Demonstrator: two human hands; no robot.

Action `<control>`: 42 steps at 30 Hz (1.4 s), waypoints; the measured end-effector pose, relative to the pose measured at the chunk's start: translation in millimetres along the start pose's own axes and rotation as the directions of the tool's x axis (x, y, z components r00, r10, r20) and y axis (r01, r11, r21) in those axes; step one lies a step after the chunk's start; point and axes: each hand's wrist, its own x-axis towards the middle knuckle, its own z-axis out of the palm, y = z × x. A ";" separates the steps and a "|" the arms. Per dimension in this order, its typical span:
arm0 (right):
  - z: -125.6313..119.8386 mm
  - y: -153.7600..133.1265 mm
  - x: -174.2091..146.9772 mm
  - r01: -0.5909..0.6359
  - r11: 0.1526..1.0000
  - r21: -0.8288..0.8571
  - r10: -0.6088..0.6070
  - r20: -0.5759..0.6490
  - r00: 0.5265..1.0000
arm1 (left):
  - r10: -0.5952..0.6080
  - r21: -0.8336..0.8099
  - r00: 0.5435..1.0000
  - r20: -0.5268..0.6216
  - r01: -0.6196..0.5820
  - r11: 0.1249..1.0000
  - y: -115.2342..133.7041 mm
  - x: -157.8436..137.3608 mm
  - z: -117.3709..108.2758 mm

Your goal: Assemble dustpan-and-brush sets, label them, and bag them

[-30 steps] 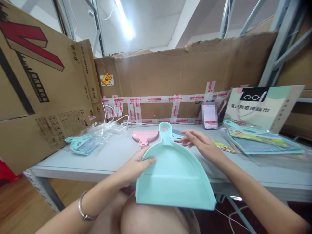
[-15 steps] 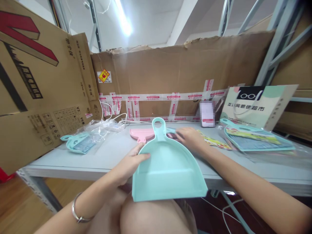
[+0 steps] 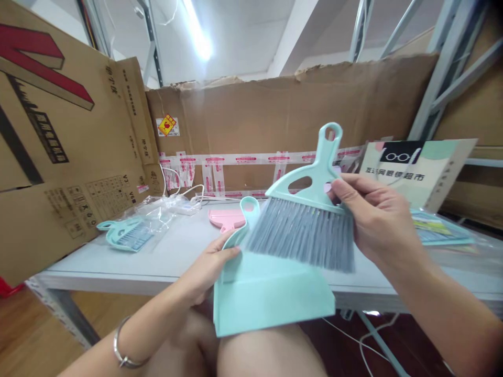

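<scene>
My left hand is closed on the left edge of a mint-green dustpan, held above my lap with its handle pointing up. In my right hand is a matching hand brush, gripped at the right side of its head, handle up and grey bristles hanging down. The brush is in front of the dustpan's upper part and hides some of it. Behind the dustpan handle, a small pink dustpan lies on the table.
On the grey table, a small mint dustpan set in clear plastic lies left. A larger packed mint set lies right, before a printed paper bag. Cardboard stands along the back; a big carton stands left.
My right hand has lifted the hand brush off the table and brought it in front of the dustpan. My left hand keeps the dustpan, now slightly lower and tilted.
</scene>
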 end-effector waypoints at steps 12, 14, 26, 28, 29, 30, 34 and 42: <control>14.0 -14.9 -32.3 0.099 0.890 -0.446 0.166 0.519 0.839 | 0.070 -0.137 0.996 0.049 -0.062 0.989 15.1 -10.2 21.5; 14.1 -14.5 -35.0 0.161 0.848 -0.505 0.151 0.521 0.840 | 0.051 -0.160 0.995 0.086 -0.036 0.986 13.6 -13.4 24.0; 18.5 1.8 -54.1 0.685 0.207 -0.699 -0.242 0.641 0.728 | -0.040 -0.130 0.993 0.112 0.054 0.990 10.2 -21.1 25.1; 22.7 6.9 -54.6 0.733 0.066 -0.677 -0.316 0.682 0.659 | -0.042 -0.128 0.996 0.084 0.052 0.990 8.9 -20.0 23.9; 24.6 9.4 -54.2 0.738 0.020 -0.674 -0.334 0.692 0.640 | -0.051 -0.130 0.996 0.076 0.061 0.990 7.8 -19.2 23.4; 26.3 12.1 -53.4 0.734 -0.002 -0.680 -0.340 0.690 0.639 | -0.067 -0.134 0.995 0.074 0.077 0.988 6.5 -18.3 22.8; 28.7 23.8 -48.3 0.665 0.190 -0.722 -0.217 0.630 0.746 | -0.111 -0.167 0.990 0.084 0.124 0.978 1.1 -13.3 21.3; 20.3 40.2 -30.8 0.186 0.771 -0.609 0.225 0.534 0.815 | -0.200 -0.156 0.974 0.105 0.215 0.964 1.9 11.1 7.8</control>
